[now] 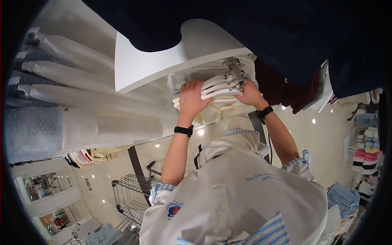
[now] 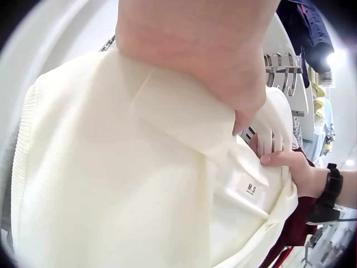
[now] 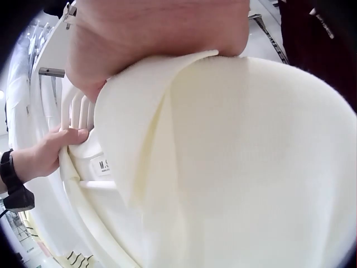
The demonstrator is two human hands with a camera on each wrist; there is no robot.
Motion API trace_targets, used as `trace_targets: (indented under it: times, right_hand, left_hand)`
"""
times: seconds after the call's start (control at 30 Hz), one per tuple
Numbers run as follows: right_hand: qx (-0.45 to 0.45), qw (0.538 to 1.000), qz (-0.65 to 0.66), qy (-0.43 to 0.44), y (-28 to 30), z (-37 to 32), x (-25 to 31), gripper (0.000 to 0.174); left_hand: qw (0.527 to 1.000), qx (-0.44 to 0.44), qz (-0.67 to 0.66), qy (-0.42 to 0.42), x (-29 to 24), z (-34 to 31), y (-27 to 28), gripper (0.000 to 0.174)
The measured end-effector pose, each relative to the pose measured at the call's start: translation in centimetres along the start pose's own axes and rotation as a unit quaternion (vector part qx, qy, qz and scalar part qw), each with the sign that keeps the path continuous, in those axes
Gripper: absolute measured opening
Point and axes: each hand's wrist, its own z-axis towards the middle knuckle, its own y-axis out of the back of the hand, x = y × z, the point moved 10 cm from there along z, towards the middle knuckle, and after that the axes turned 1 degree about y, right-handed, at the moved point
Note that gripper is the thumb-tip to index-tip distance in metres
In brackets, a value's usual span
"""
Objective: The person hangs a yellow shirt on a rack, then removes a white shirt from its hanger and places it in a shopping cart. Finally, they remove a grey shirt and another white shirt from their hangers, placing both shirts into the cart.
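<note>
Several white hangers (image 1: 220, 86) carry cream garments (image 1: 220, 109) beneath a white shelf in the head view. My left hand (image 1: 192, 99) grips the hangers at their left part, fingers over the top. At the right ends, by the metal hooks, my right hand (image 1: 250, 94) holds them too. A cream garment (image 2: 111, 162) with an M.S label fills much of the left wrist view, where the right thumb lies against the hangers (image 2: 271, 137). The right wrist view has the left hand (image 3: 47, 156) curled round the hangers (image 3: 78, 111); cloth (image 3: 251, 145) hides the right fingertips.
A white shelf (image 1: 143, 67) is above the hangers. Long covered garments (image 1: 81, 102) hang at left, dark red clothing (image 1: 281, 87) at right. A wire cart (image 1: 130, 192) stands on the floor at lower left, with clothing racks around.
</note>
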Motion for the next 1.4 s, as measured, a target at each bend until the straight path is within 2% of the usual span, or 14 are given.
trace_targets:
  times: [0.1,0.2,0.43,0.63,0.7,0.83,0.93,1.03,1.07,1.2,1.27,1.4]
  right_hand:
    - [-0.031,0.999,-0.022,0.034,0.4,0.0,0.1,0.061]
    - [-0.043,0.998,-0.013,0.033,1.1,-0.1,0.6,0.064]
    - [-0.026,0.999,0.012,0.025,1.2,-0.1,0.8,0.072]
    - [-0.034,0.999,-0.021,0.022,0.5,0.1,-0.3,0.075]
    - [-0.002,1.000,-0.018,-0.017,0.0,0.3,-1.1,0.079]
    - [-0.015,1.000,-0.021,-0.003,-0.3,0.1,-1.4,0.081]
    - [-0.023,0.999,-0.028,-0.011,-1.1,-0.1,-2.6,0.080]
    - [-0.033,0.998,-0.045,0.019,-1.1,0.1,-2.4,0.067]
    - [-0.048,0.998,-0.018,0.022,-0.8,0.2,-2.3,0.056]
    - [-0.047,0.999,0.005,0.001,0.2,0.4,-1.6,0.050]
    - [-0.066,0.996,0.037,0.040,1.7,0.2,0.4,0.046]
    - [-0.053,0.998,0.024,0.031,1.4,0.3,0.2,0.044]
  left_hand:
    - [1.000,0.002,-0.003,0.012,0.3,-0.2,-0.6,0.057]
    - [1.000,-0.004,-0.001,0.016,0.2,-0.6,-0.8,0.057]
    - [1.000,-0.021,-0.009,0.016,0.1,-0.9,-0.5,0.056]
    - [1.000,-0.014,-0.009,0.013,-0.1,-0.8,-0.6,0.056]
    - [1.000,-0.016,-0.008,0.017,-0.1,-0.7,-0.6,0.056]
    - [1.000,-0.015,-0.009,0.016,0.0,-0.8,-0.9,0.056]
    - [1.000,-0.017,-0.010,0.011,0.0,-0.7,-0.9,0.057]
    - [1.000,-0.009,-0.006,0.021,0.2,-0.7,-1.2,0.057]
    - [1.000,-0.015,-0.005,0.018,0.1,-0.7,-1.1,0.056]
    - [1.000,-0.015,0.000,0.015,0.0,-0.5,-1.0,0.056]
    - [1.000,-0.015,0.000,0.017,0.0,-0.5,-1.1,0.056]
    - [1.000,-0.022,-0.001,0.019,0.0,-0.7,-0.9,0.057]
